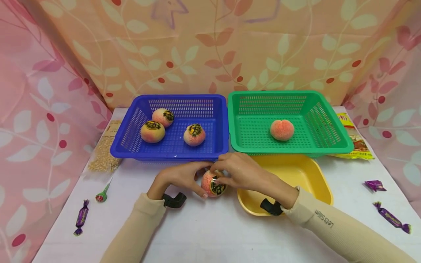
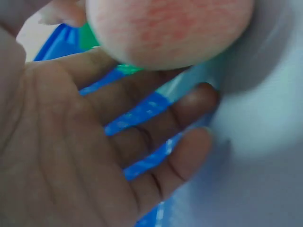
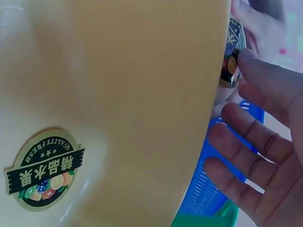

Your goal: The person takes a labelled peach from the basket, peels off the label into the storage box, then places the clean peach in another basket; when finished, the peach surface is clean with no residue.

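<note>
A pink peach (image 1: 208, 182) with a black-and-gold sticker (image 1: 217, 187) stands on the white table between both hands. My left hand (image 1: 184, 177) holds it from the left, thumb at its near side and index finger behind. In the left wrist view the other fingers (image 2: 156, 127) are spread below the peach (image 2: 170, 28). My right hand (image 1: 241, 171) reaches over from the right, its thumb pressing on the sticker (image 3: 232, 54). Its remaining fingers (image 3: 241, 175) are loosely bent in the right wrist view.
A blue basket (image 1: 169, 155) holds three stickered peaches; a green basket (image 1: 291, 149) holds one peach (image 1: 282, 130) with no sticker showing. Under my right forearm is a yellow basin (image 1: 315, 175) with a loose-looking sticker (image 3: 45, 170) inside. Candies (image 1: 81, 217) and packets (image 1: 105, 153) lie along the sides.
</note>
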`<state>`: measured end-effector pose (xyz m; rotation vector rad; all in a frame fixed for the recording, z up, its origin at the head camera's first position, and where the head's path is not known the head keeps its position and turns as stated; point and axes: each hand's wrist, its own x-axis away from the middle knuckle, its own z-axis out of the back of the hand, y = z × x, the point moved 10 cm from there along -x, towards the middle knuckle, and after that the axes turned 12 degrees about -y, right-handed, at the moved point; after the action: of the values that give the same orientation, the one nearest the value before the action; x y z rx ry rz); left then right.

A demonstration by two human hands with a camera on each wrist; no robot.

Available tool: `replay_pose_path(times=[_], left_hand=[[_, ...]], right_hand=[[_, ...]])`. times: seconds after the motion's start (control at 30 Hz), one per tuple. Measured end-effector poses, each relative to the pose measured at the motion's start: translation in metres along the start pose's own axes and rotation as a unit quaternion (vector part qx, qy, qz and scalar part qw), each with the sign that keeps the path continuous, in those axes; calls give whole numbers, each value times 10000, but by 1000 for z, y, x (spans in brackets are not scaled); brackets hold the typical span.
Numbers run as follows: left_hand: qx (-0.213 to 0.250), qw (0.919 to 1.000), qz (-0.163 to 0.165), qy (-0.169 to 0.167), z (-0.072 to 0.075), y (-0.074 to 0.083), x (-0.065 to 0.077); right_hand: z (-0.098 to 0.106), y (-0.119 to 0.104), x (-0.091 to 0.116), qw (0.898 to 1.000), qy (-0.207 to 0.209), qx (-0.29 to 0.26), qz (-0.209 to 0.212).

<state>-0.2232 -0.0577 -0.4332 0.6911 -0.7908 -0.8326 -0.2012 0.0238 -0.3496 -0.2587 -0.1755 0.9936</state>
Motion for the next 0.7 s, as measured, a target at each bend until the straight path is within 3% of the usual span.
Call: replay_pose_path(times=[0.2,0.4,0.7], left_hand=[[423,9990,-138,-46,-5,-5,-11],[661,9964,-405,-329,-13,-4,-18],[873,9945,-306,-495,-19,-7,-22]], right_hand=[[-7,3,2,9984,-297,-475,107],[-13,5,5,9915,-613,-1100,326],[-18,1,4,9831,-790,-1499,694]])
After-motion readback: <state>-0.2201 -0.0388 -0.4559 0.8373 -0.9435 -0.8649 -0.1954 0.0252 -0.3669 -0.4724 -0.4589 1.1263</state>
